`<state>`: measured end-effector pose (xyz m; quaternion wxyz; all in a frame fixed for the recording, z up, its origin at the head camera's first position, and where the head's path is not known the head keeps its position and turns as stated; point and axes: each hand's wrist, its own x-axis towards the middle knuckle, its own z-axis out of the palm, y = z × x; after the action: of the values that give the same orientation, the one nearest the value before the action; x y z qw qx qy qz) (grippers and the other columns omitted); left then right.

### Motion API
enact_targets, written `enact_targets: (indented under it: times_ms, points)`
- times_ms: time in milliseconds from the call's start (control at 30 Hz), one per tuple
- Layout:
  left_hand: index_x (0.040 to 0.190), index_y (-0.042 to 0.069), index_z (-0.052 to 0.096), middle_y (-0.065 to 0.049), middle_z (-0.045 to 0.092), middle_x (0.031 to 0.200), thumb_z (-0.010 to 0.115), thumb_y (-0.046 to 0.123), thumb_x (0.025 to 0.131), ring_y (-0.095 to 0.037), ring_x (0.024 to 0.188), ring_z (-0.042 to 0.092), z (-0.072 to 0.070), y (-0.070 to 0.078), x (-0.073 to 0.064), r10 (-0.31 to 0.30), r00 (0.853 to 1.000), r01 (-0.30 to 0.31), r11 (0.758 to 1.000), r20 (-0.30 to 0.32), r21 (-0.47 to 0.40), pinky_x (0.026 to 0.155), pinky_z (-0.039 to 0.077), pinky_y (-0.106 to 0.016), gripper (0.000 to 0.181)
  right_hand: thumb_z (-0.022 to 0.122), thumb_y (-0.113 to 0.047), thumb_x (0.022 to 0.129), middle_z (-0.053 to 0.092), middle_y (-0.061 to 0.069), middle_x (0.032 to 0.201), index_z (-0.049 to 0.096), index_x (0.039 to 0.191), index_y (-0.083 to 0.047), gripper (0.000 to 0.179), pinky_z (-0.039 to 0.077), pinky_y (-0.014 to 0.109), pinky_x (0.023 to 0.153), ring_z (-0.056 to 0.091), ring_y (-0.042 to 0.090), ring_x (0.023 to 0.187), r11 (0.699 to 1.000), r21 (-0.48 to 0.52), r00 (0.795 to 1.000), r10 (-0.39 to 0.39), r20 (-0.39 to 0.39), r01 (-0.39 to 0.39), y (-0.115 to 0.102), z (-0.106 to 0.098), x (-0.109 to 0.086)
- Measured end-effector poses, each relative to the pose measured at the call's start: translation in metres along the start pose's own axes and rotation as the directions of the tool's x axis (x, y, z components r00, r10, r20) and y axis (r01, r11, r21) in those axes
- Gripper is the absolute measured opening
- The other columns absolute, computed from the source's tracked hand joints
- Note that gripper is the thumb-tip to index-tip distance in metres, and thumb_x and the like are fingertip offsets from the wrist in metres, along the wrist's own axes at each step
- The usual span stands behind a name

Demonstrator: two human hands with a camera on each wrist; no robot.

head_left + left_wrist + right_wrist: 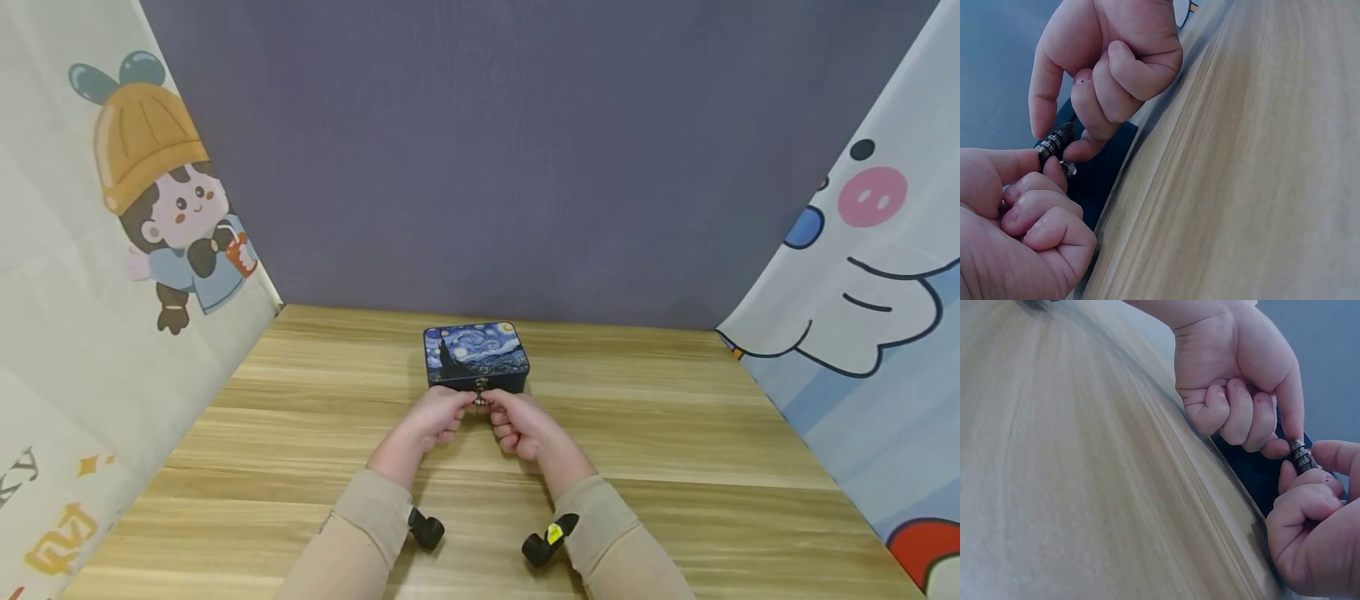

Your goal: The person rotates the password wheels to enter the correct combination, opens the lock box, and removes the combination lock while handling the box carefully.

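A small tin box with a blue starry-night painting on its lid stands closed on the table, a metal clasp on its front. At that front is a small combination padlock with numbered dial rings. My left hand pinches one end of the padlock between thumb and index finger. From the other side my right hand holds the opposite end, thumb above and index finger below. The remaining fingers of both hands are curled in. Fingers hide part of the padlock, so its shackle cannot be made out.
The wood-grain table runs back to a dark grey-blue panel. Cartoon-printed cloths hang at the left and right. Black wrist cameras sit at both sleeves.
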<state>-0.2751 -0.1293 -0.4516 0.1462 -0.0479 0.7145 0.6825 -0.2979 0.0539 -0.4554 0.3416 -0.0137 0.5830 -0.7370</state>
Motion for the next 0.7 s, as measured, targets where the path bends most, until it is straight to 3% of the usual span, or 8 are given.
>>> enact_targets:
  times_ms: [300,700]
  points:
    - [0.091,-0.001,0.058,0.005,0.034,0.058,0.057,0.024,0.103,-0.007,0.044,0.023,-0.0002,0.0003,0.0000,0.003,1.000,-0.003,1.000,0.009,-0.008,0.040,0.021,-0.023,0.028,0.058,-0.034,0.098,0.027,-0.012,0.057,0.051,0.091,-0.010,0.027,0.018,0.015,0.039,0.023,0.000,0.042,1.000,0.000,0.999,0.016,-0.028,-0.016,-0.0011,-0.0048,-0.0002]
    - [0.099,-0.005,0.059,0.006,0.033,0.057,0.055,0.023,0.104,-0.007,0.043,0.022,-0.0023,-0.0018,0.0028,0.010,1.000,-0.010,1.000,0.024,-0.015,0.040,0.021,-0.022,0.029,0.058,-0.038,0.099,0.027,-0.012,0.058,0.050,0.098,-0.008,0.031,0.019,0.014,0.039,0.024,-0.001,0.042,0.999,0.018,0.999,0.028,-0.044,-0.027,-0.0013,-0.0075,0.0019]
